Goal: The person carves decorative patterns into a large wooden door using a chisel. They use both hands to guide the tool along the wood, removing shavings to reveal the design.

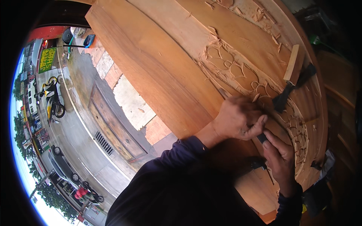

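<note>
My left hand [242, 118] is closed over the carved strip of a wooden panel [149, 64], slightly blurred, around the front part of a dark-handled carving tool [263, 138]. My right hand [278, 158] is just below it, thumb and fingers closed on the tool's handle. The tool's working end is hard to make out. Curved leaf-like outlines [228, 60] are cut into the wood above and right of my hands, with shavings lying around them. A pale wooden block [292, 62] and a dark clamp-like piece [281, 100] sit on the panel at upper right.
To the left, beyond the panel's edge, are a tiled ledge [128, 98], a drain grate [103, 142] and a road with a parked yellow-black motorbike [52, 100], a grey car [62, 162] and a motorbike rider in red [83, 193]. Dark wooden pieces [335, 113] stand at the right.
</note>
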{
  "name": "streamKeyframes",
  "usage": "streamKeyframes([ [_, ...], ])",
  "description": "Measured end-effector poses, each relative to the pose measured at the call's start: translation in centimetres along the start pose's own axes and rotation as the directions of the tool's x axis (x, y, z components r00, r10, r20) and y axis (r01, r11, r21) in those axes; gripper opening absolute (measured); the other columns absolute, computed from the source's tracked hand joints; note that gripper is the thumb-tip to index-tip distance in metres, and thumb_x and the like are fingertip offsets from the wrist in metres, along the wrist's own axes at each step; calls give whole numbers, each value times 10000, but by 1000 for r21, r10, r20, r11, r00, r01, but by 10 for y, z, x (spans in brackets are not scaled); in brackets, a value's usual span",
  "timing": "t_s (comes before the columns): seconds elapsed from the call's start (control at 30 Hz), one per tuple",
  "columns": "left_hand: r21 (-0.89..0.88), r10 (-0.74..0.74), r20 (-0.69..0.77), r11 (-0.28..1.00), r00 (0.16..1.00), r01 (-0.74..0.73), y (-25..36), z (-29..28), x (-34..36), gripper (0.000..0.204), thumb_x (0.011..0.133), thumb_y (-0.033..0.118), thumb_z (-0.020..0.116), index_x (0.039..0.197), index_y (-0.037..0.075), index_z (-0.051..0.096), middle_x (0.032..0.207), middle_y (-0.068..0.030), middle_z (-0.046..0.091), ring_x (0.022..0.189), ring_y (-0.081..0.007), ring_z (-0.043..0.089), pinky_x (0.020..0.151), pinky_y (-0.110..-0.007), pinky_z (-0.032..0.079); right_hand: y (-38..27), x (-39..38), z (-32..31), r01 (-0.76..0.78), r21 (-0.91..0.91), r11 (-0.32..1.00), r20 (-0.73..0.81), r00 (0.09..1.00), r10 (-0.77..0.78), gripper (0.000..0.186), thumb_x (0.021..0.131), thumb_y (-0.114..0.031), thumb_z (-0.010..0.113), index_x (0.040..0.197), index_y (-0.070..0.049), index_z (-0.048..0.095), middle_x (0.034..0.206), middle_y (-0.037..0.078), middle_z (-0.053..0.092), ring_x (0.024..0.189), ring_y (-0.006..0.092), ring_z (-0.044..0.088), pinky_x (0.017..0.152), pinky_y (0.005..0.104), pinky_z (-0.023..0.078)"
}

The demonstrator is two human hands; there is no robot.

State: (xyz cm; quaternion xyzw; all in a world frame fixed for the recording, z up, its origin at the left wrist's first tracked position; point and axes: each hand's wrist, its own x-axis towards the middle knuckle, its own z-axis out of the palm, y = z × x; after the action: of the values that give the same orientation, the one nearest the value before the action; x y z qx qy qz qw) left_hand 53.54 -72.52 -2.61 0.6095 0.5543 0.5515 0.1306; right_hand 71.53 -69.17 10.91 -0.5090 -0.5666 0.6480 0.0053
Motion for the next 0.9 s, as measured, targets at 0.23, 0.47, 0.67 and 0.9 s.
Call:
streamKeyframes([
  [0.23,-31,-2,44,1000,999,4,3,-5,4,214,884,172,680,676,122,688,675,-70,660,636,-283,657,554,-388,499,-9,-7,-3,-97,12,995,5,995,97,389,1055,-66,565,1436,-2,614,792,-44,533,697,21,432,605,213,359],
  [0.47,-15,-25,111,1000,993,27,6,-5,4,190,883,167,683,701,117,705,739,-72,712,660,-275,684,580,-372,523,2,-9,-1,-51,34,998,-13,999,51,384,1054,-77,581,1427,7,617,791,-44,538,701,31,451,606,220,367],
  [0.67,-21,-24,60,999,998,25,10,1,6,202,870,183,702,674,137,723,694,-75,697,624,-281,676,615,-381,563,9,-4,-3,-10,38,999,-3,1000,10,374,1057,-81,591,1414,29,614,796,-36,549,724,37,482,633,229,411],
  [0.9,-18,-94,97,995,991,96,6,-4,3,189,860,162,703,676,126,729,688,-85,695,640,-283,691,599,-394,544,15,-1,0,90,-24,996,3,996,-90,364,1059,-84,586,1397,48,617,834,11,602,765,51,520,669,241,451],
])
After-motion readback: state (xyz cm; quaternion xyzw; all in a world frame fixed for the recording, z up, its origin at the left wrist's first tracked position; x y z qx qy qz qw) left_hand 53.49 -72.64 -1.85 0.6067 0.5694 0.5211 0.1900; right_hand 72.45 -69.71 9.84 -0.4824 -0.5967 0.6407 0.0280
